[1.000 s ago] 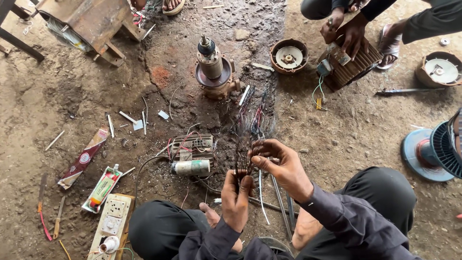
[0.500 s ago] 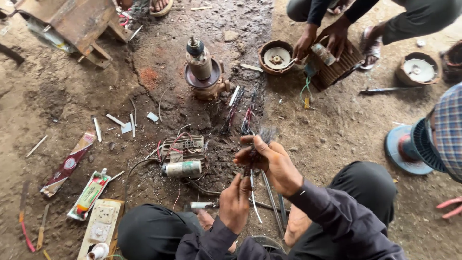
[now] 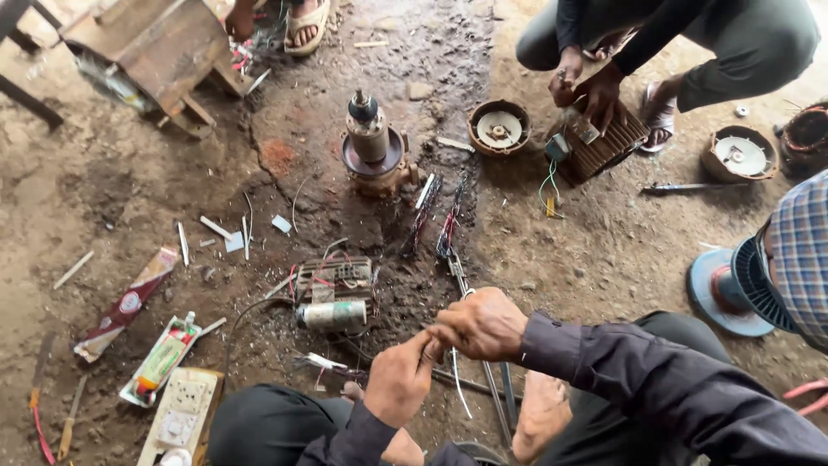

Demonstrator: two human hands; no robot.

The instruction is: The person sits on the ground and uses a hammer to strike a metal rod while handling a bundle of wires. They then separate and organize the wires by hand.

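Oily dirt floor [image 3: 103, 216] littered with motor parts; low centre of frame, left hand [image 3: 398, 380] and right hand [image 3: 483, 324] pinch together on a thin wire [image 3: 458, 393], apparently mid-twist, next needing firm grip near joint.

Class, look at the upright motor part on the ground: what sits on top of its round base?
On the round base stands a pale cylinder with a dark cap. Whatever lies inside or beneath it is hidden.

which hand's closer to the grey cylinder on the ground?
Left. The left hand sits just below and right of the grey cylinder; the right hand is farther off to the cylinder's right.
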